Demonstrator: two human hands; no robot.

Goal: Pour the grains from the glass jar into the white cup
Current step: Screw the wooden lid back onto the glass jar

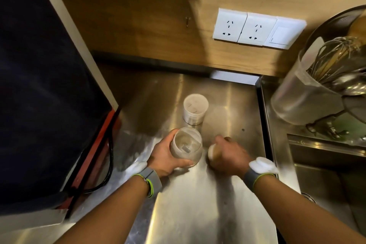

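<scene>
A clear glass jar (186, 145) stands upright on a stainless steel counter (198, 204), its mouth open toward the camera. The left hand (166, 157) wraps around the jar from its left and near sides: the thumb curls over the far-left rim and the fingers (186, 163) close around the near base, so the hand grips the jar firmly. The inside looks mostly empty and hazy; whether any grains remain cannot be told.

Just beyond the jar, nearly touching it, stands the white cup (195, 109), upright and open, with a little dark matter visible low inside.

Just right of the jar, the right hand (230, 154) is curled, palm down, over a round brown lid (213, 152) with a pale edge that sits near the counter. The fingers are closed around the lid. Both wrists wear grey bands with green edging.

The counter is brushed metal with streaky reflections. Right of the jar, past a raised edge, lies a steel sink (326, 164). Further right and beyond it, a clear plastic jug (297, 95) holds a wire whisk (334, 57). Beyond the jar rises a wooden wall bearing white power sockets (245, 27). Left of the jar stands a large dark appliance (39, 85) with a red base and black cables.
</scene>
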